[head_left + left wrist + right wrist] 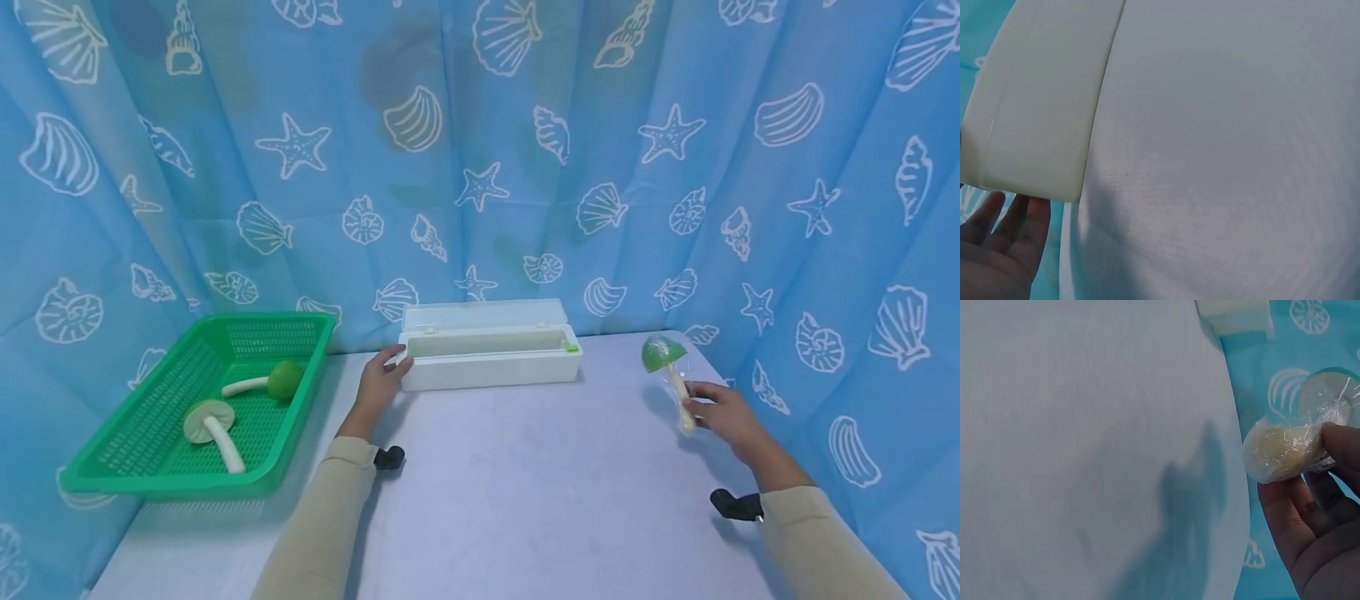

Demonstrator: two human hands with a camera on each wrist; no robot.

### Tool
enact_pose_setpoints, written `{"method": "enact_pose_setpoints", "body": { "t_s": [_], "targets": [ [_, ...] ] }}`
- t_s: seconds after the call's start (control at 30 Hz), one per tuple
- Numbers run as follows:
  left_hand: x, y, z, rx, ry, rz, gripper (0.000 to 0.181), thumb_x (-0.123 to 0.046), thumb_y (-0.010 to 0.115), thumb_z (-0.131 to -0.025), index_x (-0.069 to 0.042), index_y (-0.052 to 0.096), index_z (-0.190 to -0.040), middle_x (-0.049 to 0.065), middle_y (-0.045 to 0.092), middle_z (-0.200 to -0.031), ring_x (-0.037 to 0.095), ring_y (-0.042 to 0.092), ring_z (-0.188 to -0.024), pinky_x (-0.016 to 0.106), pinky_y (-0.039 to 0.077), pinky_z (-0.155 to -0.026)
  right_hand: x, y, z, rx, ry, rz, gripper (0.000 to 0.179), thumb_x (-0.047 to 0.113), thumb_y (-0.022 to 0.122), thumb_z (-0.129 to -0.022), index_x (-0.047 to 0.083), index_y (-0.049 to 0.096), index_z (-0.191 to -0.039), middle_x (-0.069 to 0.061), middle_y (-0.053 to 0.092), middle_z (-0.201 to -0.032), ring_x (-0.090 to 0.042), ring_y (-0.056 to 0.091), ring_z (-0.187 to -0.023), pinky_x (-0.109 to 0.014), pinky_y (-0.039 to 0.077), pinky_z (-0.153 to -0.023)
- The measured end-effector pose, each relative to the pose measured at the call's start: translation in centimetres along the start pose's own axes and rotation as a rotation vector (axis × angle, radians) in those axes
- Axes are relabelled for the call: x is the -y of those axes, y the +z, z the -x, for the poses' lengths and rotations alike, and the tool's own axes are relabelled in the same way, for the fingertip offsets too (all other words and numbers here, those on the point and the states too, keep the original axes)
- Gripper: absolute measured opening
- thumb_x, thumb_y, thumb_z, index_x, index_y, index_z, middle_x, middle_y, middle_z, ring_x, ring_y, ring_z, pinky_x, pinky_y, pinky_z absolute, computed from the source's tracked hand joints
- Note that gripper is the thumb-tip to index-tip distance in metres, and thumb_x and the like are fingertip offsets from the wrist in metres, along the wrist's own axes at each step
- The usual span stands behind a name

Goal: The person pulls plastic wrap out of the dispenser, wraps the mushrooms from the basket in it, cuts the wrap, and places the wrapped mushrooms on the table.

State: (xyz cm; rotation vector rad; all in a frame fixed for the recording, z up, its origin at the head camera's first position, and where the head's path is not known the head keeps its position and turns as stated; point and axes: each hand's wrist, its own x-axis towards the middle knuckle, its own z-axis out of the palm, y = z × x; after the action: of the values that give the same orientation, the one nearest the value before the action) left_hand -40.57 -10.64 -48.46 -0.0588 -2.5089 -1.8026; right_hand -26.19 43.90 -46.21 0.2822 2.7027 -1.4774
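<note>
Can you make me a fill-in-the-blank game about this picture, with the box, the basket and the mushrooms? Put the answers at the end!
1. The right hand holds a mushroom whose cap is colored ____.
2. The left hand touches the white box, whose lid is ____, not shut.
3. In the basket, exactly ____ other mushrooms are lying.
4. The curtain has white sea pictures on a background colored ____.

Missing words: green; open; two; blue.
</note>
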Motion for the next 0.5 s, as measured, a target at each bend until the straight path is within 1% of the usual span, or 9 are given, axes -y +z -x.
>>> {"method": "enact_pose_setpoints", "body": {
  "t_s": [0.1, 0.2, 0.27, 0.37, 0.5],
  "targets": [
    [0.2, 0.0, 0.0, 0.001, -0.011, 0.003, 0.048, -0.034, 0.061, -0.097, -0.015, 0.051, -0.140, 0.011, 0.041, -0.149, 0.036, 0.043, -0.131, 0.049, 0.043, -0.099, -1.0, -1.1, 0.3, 0.014, 0.025, 0.022, 0.057, 0.022, 0.049, -0.103, -0.012, 0.030, -0.144, -0.034, 0.034, -0.141, -0.043, 0.045, -0.118, -0.051, 0.045, -0.095],
    [0.2, 0.0, 0.1, 0.002, -0.021, 0.006, 0.049, -0.035, 0.061, -0.097, -0.015, 0.050, -0.141, 0.011, 0.041, -0.149, 0.035, 0.043, -0.131, 0.048, 0.043, -0.099, -1.8, -1.9, 0.5, 0.028, 0.048, 0.038, 0.060, 0.023, 0.051, -0.103, -0.016, 0.029, -0.143, -0.036, 0.037, -0.138, -0.043, 0.048, -0.115, -0.051, 0.047, -0.094],
    [0.1, 0.0, 0.1, 0.004, -0.029, 0.003, 0.050, -0.035, 0.061, -0.097, -0.015, 0.050, -0.142, 0.010, 0.041, -0.149, 0.034, 0.043, -0.131, 0.048, 0.043, -0.100, -2.2, -2.3, 0.7, 0.030, 0.064, 0.050, 0.061, 0.023, 0.052, -0.102, -0.017, 0.029, -0.142, -0.037, 0.039, -0.136, -0.042, 0.050, -0.113, -0.049, 0.049, -0.092],
    [-0.3, -0.1, 0.3, 0.010, -0.034, -0.006, 0.050, -0.034, 0.060, -0.098, -0.015, 0.049, -0.142, 0.009, 0.041, -0.149, 0.033, 0.044, -0.131, 0.046, 0.042, -0.100, -2.7, -2.9, 1.0, 0.033, 0.065, 0.069, 0.061, 0.022, 0.052, -0.102, -0.018, 0.029, -0.141, -0.038, 0.041, -0.133, -0.041, 0.052, -0.110, -0.047, 0.051, -0.088],
    [-0.5, -0.1, 0.2, 0.025, -0.039, -0.022, 0.050, -0.033, 0.060, -0.098, -0.013, 0.047, -0.143, 0.010, 0.040, -0.150, 0.034, 0.044, -0.131, 0.046, 0.042, -0.100, -3.1, -3.6, 1.4, 0.040, 0.102, 0.085, 0.059, 0.020, 0.050, -0.102, -0.019, 0.027, -0.141, -0.037, 0.041, -0.132, -0.041, 0.052, -0.110, -0.046, 0.051, -0.087]
  ]
}}
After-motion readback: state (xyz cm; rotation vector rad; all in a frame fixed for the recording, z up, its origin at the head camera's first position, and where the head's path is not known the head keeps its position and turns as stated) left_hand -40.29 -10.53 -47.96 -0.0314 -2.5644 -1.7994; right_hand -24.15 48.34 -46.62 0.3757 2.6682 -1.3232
